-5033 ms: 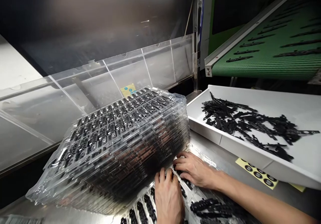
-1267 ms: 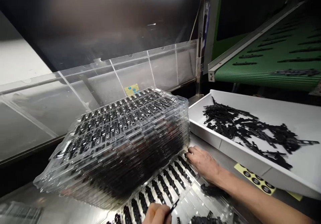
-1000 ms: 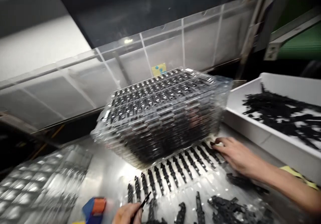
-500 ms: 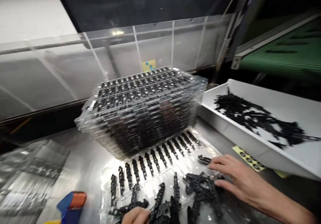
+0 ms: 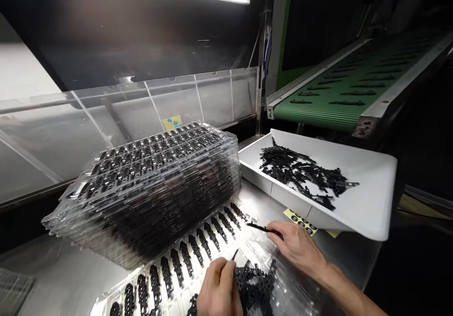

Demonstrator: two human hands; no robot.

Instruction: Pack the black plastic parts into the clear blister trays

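My right hand pinches one end of a slim black plastic part, which points left above the right side of a clear plastic tray. My left hand is closed over the tray, with the thin dark tip of another black part showing past its fingers. A row of similar black parts lies in the tray's slots along its far side. Beside my left hand, a loose heap of black parts rests on the tray, partly hidden by that hand.
Behind the tray stands a tall stack of filled clear trays. A white bin with a pile of black parts is at right, with a yellow sticker sheet beside it. Farther back, a green conveyor belt carries more parts.
The view has swung right, showing more of the conveyor and bin. My right hand has lifted a part, and my left hand has come further into view beside the heap.
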